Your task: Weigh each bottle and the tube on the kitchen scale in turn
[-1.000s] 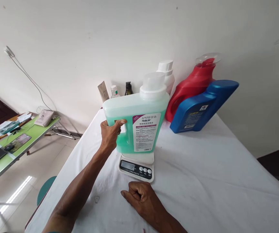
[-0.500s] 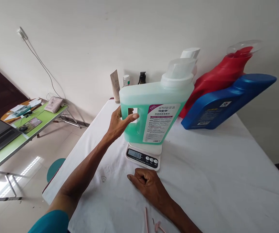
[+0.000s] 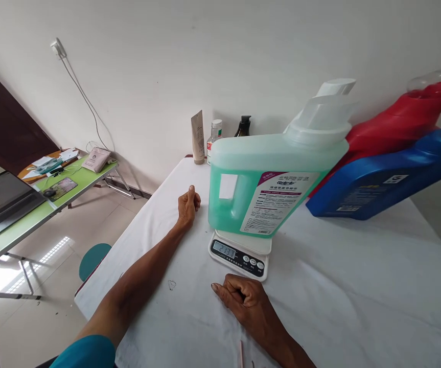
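A large jug of green liquid [image 3: 228,158] with a white cap and a square handle hole stands on a small white kitchen scale [image 3: 239,254]. Digits that look like 2137 show on the scale's display. My left hand [image 3: 188,206] rests on the cloth to the left of the jug, apart from it, fingers curled in and thumb up, with nothing in it. In front of the scale, my right hand [image 3: 245,299] lies as a loose fist, thumb pointing left, holding nothing that I can see.
To the right lean a blue bottle [image 3: 373,176] and a red bottle [image 3: 392,122]. A beige tube [image 3: 198,137], a small clear bottle [image 3: 215,132] and a dark pump bottle [image 3: 243,126] stand by the wall. A pink stick [image 3: 241,352] lies near me. A laptop [image 3: 5,202] sits on a green table [image 3: 72,179].
My left hand has let go of the jug's handle and come down onto the cloth at its left. The scale's reading has risen from 363. My view has shifted slightly left.
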Motion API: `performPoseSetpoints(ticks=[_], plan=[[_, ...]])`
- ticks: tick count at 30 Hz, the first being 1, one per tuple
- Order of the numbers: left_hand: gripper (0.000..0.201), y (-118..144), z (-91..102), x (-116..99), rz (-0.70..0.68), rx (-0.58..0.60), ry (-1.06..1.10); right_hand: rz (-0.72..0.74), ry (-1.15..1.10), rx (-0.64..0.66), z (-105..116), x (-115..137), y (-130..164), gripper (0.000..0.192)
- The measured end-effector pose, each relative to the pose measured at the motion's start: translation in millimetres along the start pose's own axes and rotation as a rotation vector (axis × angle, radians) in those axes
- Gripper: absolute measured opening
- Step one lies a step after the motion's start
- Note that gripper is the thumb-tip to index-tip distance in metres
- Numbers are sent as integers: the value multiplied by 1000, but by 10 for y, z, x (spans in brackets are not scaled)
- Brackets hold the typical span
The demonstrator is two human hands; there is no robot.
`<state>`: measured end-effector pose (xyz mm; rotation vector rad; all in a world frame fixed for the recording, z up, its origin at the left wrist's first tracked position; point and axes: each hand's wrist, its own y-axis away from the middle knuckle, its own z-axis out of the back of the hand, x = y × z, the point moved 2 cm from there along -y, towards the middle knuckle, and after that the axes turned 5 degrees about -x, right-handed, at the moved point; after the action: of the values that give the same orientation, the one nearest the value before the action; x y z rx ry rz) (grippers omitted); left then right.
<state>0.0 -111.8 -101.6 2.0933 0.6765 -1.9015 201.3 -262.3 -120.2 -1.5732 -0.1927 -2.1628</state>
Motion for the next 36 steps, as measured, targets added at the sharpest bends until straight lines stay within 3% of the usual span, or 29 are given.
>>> performPoseSetpoints(ticks=[36], plan=[[75, -123, -25, 92, 4, 36, -103, 50, 1, -15, 7, -13, 14, 50]])
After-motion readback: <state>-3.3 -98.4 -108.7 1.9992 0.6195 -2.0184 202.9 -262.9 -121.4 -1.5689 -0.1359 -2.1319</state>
